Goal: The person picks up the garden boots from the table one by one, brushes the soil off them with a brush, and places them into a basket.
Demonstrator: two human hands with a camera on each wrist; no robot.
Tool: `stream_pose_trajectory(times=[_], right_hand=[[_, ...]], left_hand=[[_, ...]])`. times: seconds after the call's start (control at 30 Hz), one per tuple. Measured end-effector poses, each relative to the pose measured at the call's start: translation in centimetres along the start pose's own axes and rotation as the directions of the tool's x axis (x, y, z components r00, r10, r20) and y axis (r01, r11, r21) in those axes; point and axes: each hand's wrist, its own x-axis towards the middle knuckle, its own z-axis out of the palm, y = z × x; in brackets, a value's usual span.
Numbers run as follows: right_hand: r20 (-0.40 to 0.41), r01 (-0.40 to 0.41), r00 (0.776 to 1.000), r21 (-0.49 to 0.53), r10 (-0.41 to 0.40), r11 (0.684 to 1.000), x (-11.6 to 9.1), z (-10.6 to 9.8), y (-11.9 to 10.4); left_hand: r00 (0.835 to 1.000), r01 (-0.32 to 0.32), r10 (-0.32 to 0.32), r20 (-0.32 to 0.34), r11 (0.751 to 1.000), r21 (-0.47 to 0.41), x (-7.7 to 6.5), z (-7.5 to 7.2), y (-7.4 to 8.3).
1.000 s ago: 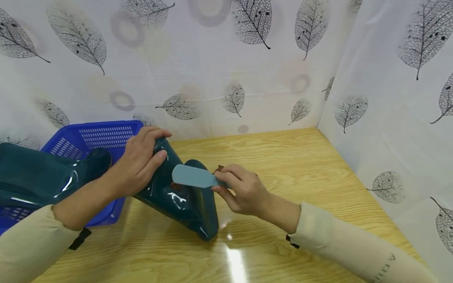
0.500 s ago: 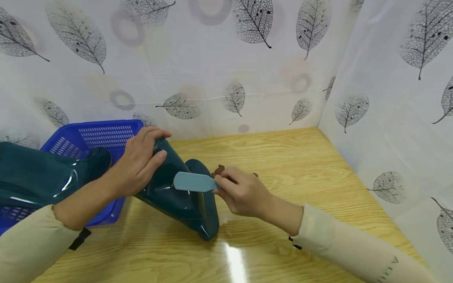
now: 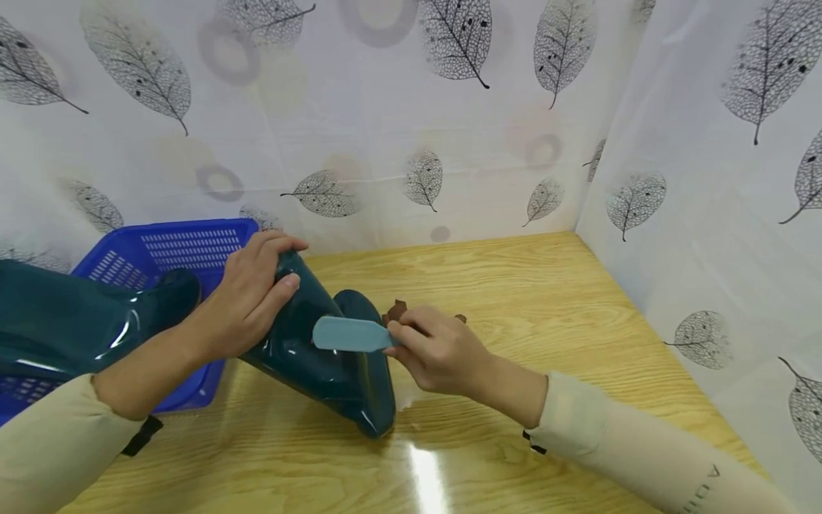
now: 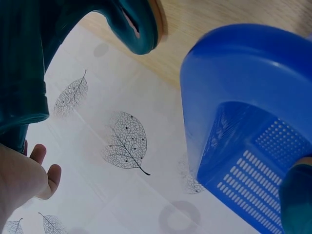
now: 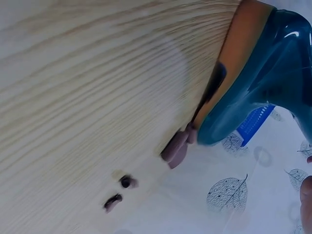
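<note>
A glossy dark-green rubber boot (image 3: 327, 375) lies tilted on the wooden table, its shaft rising toward the basket. My left hand (image 3: 250, 293) grips the top of the shaft, fingers over the far side and thumb on the near side. In my right hand (image 3: 443, 353) is a light-blue brush (image 3: 349, 334), pinched by its handle. Its flat paddle-shaped head overlaps the boot's ankle, with the underside hidden. Brown lumps (image 3: 396, 311) lie just beyond my right fingers. The right wrist view shows the boot's tan sole (image 5: 246, 48) with brown pieces (image 5: 178, 146) beside the toe.
At the left, a blue perforated plastic basket (image 3: 212, 241) stands against the leaf-print curtain (image 3: 372, 128). A second green boot (image 3: 64, 310) lies across it. Smaller dark crumbs (image 5: 113, 201) are on the table (image 3: 514, 278), which meets curtains at the back and right.
The brush and my right hand have shifted slightly toward me over the boot. A brown patch seen by the brush head a second ago no longer shows. My left hand stays in place.
</note>
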Motion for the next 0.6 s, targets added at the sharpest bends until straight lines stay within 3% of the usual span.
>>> stream_pose_trajectory(times=[0.3,0.6], right_hand=[[-0.006,-0.009,1.000,0.006,0.009,1.000,2.1,1.7,-1.0],[0.033,0.006,0.999,-0.016,-0.005,1.000,-0.7,0.1,0.1]], left_hand=[[1.000,0.003,-0.003,0.004,1.000,0.003,0.1,-0.1,0.1],[1.000,-0.003,0.003,0.002,1.000,0.002,-0.1,0.0,-0.1]])
